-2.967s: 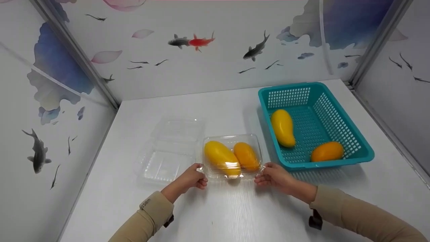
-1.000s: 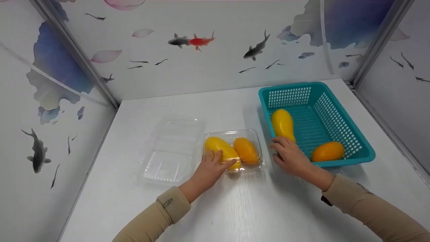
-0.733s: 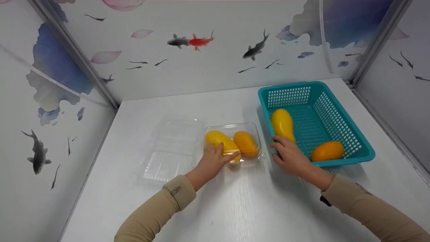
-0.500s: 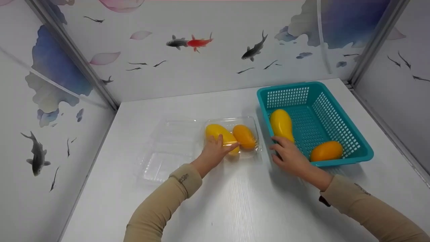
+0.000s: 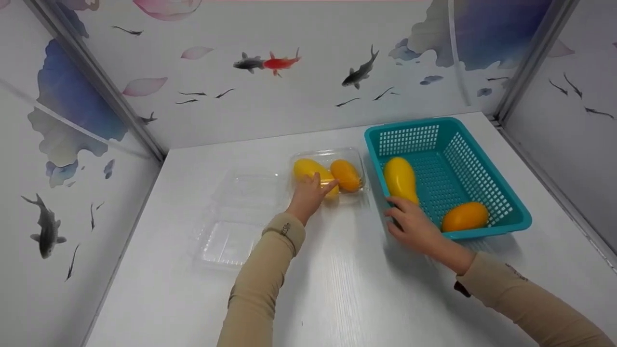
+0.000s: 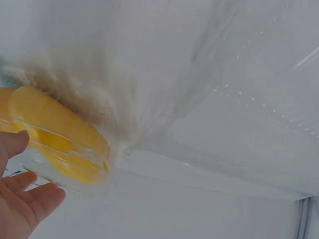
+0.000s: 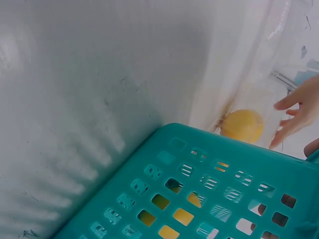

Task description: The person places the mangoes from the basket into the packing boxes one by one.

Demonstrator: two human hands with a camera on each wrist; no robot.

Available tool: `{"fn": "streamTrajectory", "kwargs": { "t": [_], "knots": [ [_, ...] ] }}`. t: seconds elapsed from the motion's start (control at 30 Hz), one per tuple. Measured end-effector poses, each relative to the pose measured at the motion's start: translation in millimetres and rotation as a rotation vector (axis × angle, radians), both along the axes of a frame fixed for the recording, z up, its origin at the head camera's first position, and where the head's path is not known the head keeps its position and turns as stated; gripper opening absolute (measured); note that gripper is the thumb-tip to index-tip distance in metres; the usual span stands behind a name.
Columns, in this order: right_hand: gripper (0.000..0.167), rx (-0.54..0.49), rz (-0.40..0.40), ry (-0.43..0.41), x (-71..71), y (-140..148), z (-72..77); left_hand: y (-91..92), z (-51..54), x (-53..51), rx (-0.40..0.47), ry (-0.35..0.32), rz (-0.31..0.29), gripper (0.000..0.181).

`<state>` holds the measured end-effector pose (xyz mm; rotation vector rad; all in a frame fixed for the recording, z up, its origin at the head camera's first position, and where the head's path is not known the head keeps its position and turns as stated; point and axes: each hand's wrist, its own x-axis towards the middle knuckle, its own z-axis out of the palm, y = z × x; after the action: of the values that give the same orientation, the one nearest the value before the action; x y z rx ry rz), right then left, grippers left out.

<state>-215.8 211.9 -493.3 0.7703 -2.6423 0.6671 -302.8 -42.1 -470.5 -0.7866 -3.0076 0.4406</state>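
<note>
A clear plastic box [image 5: 349, 155] with its lid over a yellow mango [image 5: 306, 167] and an orange mango [image 5: 345, 175] lies left of the teal basket [image 5: 523, 219]. My left hand [image 5: 307, 196] rests on the box with its fingers spread, above the yellow mango. In the left wrist view that hand [image 6: 17, 191] touches the clear plastic by the yellow mango [image 6: 60, 129]. My right hand [image 5: 415, 229] lies at the basket's near left rim, fingers slightly bent over the edge; its grip is partly hidden. Inside the basket are a yellow mango [image 5: 400, 178] and an orange one [image 5: 465, 217].
An open, empty clear box [image 5: 231, 241] lies on the white table [image 5: 193, 308], left of the filled one. Walls painted with fish enclose the table at the back [image 5: 308, 111] and on both sides.
The filled box has slid away toward the back wall, with my left hand moving from its near left corner onto its top. My right hand has left the box's right corner for the basket rim.
</note>
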Motion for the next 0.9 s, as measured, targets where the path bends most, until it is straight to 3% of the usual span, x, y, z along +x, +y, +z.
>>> {"fn": "streamTrajectory", "kwargs": {
  "t": [0.13,0.3,0.6,0.77,0.9],
  "knots": [
    [0.016,-0.003,0.008,0.013,-1.3,0.1,0.8,6.6,1.9,-9.8,-0.02,0.031,0.034,0.065],
    [0.015,-0.01,0.011,0.032,-2.4,-0.1,1.2,18.2,0.0,-18.5,-0.12,0.062,0.099,0.062],
    [0.013,-0.018,0.027,0.068,0.4,1.2,-1.6,32.1,-12.9,-22.2,-0.153,0.205,0.156,0.053],
    [0.013,-0.001,0.012,0.035,0.7,0.6,-0.4,32.0,-11.4,-23.2,-0.162,0.185,0.169,0.054],
    [0.013,0.005,-0.002,0.019,0.4,0.4,0.3,23.4,-1.0,-29.0,-0.012,0.109,0.171,0.052]
  ]
}}
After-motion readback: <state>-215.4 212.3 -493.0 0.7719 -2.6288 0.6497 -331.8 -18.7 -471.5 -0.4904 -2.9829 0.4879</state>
